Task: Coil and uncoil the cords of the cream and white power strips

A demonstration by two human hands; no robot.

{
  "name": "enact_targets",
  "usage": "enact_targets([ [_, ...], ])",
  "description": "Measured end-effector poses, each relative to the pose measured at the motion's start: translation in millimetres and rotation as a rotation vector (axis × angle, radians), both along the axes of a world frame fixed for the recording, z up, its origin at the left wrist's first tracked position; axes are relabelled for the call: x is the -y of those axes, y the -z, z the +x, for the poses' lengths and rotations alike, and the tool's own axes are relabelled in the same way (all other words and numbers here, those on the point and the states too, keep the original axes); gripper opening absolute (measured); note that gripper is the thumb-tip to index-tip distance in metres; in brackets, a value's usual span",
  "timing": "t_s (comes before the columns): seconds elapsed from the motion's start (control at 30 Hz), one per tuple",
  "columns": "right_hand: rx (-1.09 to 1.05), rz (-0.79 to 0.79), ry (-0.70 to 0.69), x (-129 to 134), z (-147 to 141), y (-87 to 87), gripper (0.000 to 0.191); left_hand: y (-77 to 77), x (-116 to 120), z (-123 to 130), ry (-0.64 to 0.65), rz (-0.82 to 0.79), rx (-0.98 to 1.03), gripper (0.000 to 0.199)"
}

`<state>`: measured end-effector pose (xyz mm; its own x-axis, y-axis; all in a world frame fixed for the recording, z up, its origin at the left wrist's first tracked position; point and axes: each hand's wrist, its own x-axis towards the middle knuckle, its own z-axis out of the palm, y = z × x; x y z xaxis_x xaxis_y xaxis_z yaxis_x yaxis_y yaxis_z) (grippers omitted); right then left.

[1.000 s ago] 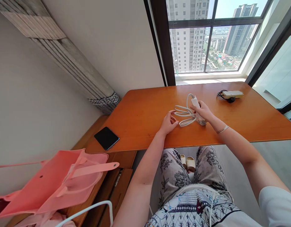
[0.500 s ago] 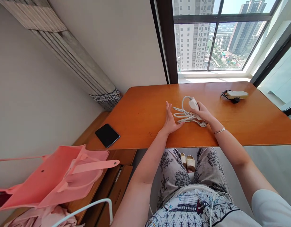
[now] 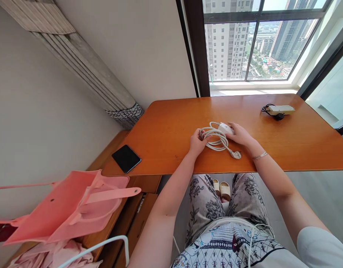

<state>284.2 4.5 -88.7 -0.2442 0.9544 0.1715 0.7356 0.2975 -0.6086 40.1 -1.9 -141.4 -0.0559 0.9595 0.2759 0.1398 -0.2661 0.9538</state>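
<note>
A white power strip [image 3: 225, 128] is in my right hand [image 3: 238, 134], its body tilted over the wooden table [image 3: 166, 130]. From it runs a looped white cord [image 3: 220, 143], gathered in a loose coil. My left hand [image 3: 198, 141] has its fingers closed around the coil's left side. The cord's plug [image 3: 235, 155] hangs or lies at the near right of the coil, below my right hand; whether it touches the table I cannot tell.
A black phone [image 3: 126, 159] lies at the table's left corner. A second, yellowish power strip [image 3: 280, 110] with a black cord rests at the far right. Left of the table are a pink bag [image 3: 73, 204] and a wooden drawer unit [image 3: 140, 219]. A window [image 3: 260, 48] stands behind.
My left hand, spread open beside the cord before, has closed on the coil. The power strip has tipped flatter and the plug has shifted toward me.
</note>
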Motion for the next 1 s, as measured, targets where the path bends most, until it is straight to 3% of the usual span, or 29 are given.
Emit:
enact_targets([
  [0.17,-0.034,0.222,-0.027,8,0,-5.9,0.032,1.2,-3,0,-0.026,-0.03,0.074,0.046],
  [0.37,0.053,0.091,-0.318,22,0,-20.3,0.034,3.7,-6,-3,-0.095,-0.071,0.117,0.045],
  [0.47,0.157,0.094,-0.38,26,-4,-23.4,0.033,5.6,-9,-4,-0.113,-0.085,0.184,0.045],
  [0.6,0.255,0.084,-0.415,28,-7,-23.2,0.03,3.1,-9,-5,-0.131,-0.11,0.26,0.045],
  [0.73,0.215,0.023,-0.444,25,-7,-16.3,0.053,-5.1,-5,-3,-0.186,-0.156,0.36,0.047],
  [0.83,0.135,0.041,-0.403,24,-8,-9.2,0.057,-11.3,-3,-2,-0.23,-0.175,0.415,0.047],
  [1.0,-0.078,0.186,-0.307,24,-14,1.0,0.039,-16.1,-1,1,-0.235,-0.174,0.441,0.044],
])
